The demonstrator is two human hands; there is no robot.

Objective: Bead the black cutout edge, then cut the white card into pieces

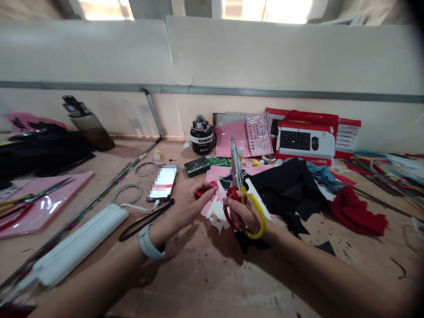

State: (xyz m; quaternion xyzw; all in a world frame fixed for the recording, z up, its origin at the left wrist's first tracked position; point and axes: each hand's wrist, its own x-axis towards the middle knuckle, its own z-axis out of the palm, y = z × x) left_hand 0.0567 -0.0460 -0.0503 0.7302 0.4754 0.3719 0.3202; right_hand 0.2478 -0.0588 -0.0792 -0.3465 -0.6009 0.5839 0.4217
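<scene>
My right hand (247, 214) is closed around a pair of scissors (236, 163) with one red and one yellow handle. Their blades are together and point up and away from me. To the left of the scissors, my left hand (190, 201) is closed, thumb against fingers, on a small red piece (200, 194); its material is too small to make out. Under and between my hands lie white paper scraps (217, 216) and pink sheets. Black cloth (281, 185) spreads out just right of the scissors.
A phone (164, 182), a white power strip (82, 243) and a dark green box (197, 167) lie on the left. Behind stand a black bottle (201, 137) and red-white keyboard boxes (304, 139). Red cloth (357, 211) lies right; other scissors (36, 198) rest far left.
</scene>
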